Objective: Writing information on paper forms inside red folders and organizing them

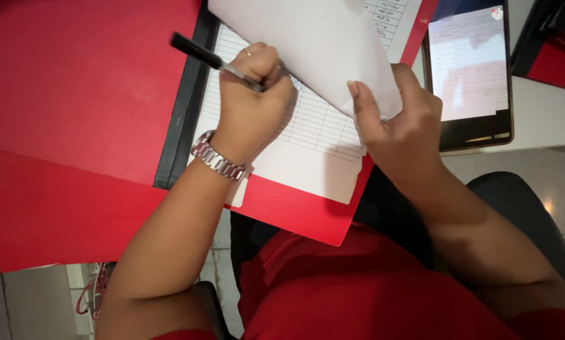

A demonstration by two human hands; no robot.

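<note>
Writing on the ruled form is, by the look of it, the step in hand: the left hand has its grip pinched around a black pen, tip down on the page. The right hand pinches a white sheet lifted clear above the form, which lies in a red folder on the counter. Further lines call for keeping that sheet raised. A tablet lies just beside.

Black pen — slim, dark barrel tilted, upper end toward 10 o'clock, tip on the ruled form. Form: white lined sheet, lying flat in the open red folder. Blank white sheet — lifted off the form, raised toward 12 o'clock.
</note>
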